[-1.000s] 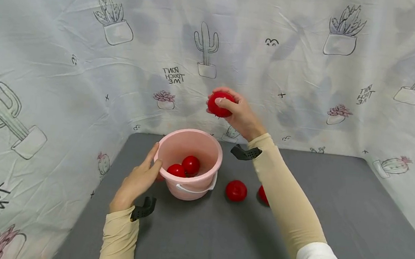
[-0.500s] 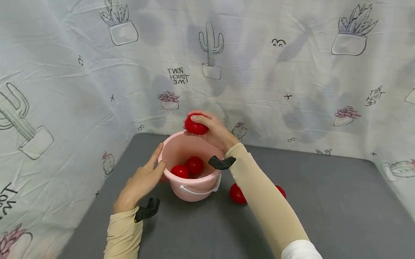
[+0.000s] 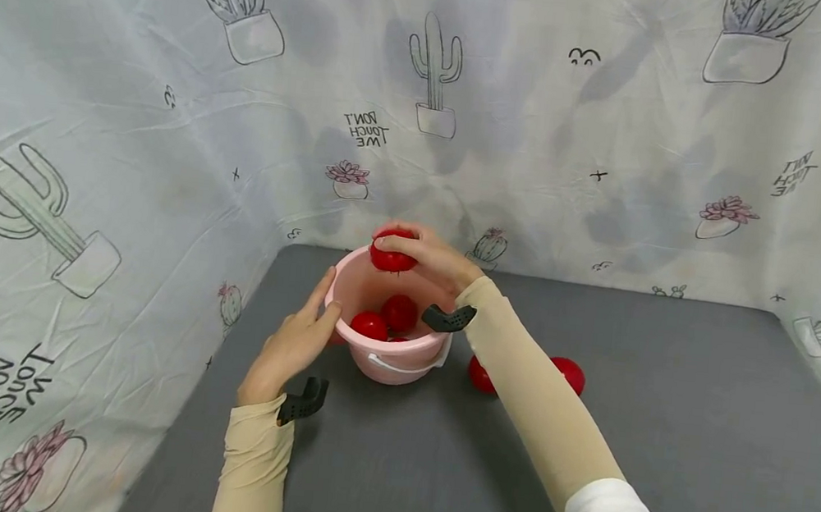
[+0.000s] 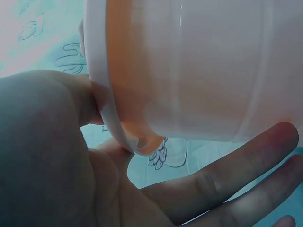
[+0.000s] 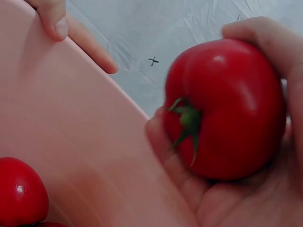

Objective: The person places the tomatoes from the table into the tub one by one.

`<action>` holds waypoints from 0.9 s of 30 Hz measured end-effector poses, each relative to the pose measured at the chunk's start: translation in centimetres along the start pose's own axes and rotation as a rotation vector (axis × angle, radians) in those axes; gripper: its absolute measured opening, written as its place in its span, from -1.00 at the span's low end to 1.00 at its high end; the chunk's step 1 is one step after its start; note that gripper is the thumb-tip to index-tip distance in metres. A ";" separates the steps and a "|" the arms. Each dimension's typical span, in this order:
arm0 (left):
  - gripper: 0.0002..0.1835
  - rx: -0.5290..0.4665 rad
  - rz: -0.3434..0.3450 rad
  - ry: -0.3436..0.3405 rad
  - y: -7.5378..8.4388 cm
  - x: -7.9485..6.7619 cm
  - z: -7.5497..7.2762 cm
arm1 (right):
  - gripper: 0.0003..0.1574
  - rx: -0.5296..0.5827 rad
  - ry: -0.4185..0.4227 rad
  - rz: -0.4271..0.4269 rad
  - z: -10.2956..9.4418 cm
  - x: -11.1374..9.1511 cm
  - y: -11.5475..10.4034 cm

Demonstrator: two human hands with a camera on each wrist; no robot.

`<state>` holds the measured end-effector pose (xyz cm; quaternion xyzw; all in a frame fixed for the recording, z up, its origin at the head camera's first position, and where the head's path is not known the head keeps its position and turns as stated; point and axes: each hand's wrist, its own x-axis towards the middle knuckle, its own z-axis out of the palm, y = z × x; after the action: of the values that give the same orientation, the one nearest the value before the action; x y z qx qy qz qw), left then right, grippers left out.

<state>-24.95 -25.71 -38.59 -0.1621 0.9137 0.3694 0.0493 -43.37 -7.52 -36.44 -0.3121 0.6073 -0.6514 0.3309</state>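
Observation:
A pink bucket (image 3: 400,364) with a white handle (image 3: 400,368) stands on the grey table. My left hand (image 3: 295,350) holds its left rim, the thumb over the edge and the other fingers along the outer wall in the left wrist view. With my right hand (image 3: 434,257) I grip a red tomato (image 5: 227,111) over the bucket's far part; its green stem (image 5: 187,118) points toward the bucket in the right wrist view. Inside lie tomatoes, one (image 3: 400,313) beside another (image 3: 370,325), and a sliver of a third shows below them.
Two more tomatoes lie right of the bucket, one (image 3: 480,376) and another (image 3: 568,373), both partly behind my right forearm. Something red (image 3: 337,338) peeks out between my left hand and the bucket. A cactus-print cloth (image 3: 526,135) hangs behind the table (image 3: 661,428).
My right hand has carried its tomato left and down over the bucket, then stayed there. The left hand keeps its place on the rim. The head view has shifted slightly.

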 end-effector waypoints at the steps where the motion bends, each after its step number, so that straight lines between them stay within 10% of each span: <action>1: -0.36 -0.005 0.002 -0.001 0.0 0.1 0.0 | -0.45 -0.020 -0.009 0.010 0.0 0.0 -0.1; 12: -0.33 -0.016 0.000 -0.003 -0.2 0.5 0.1 | -0.52 -0.397 -0.184 0.171 0.9 0.9 1.4; 27: -0.35 -0.021 -0.010 -0.009 -0.2 0.3 0.0 | -0.57 -0.482 -0.215 0.194 1.5 0.6 1.4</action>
<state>-25.17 -25.88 -38.77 -0.1653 0.9088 0.3793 0.0534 -42.46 -8.89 -37.71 -0.3896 0.7330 -0.4167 0.3705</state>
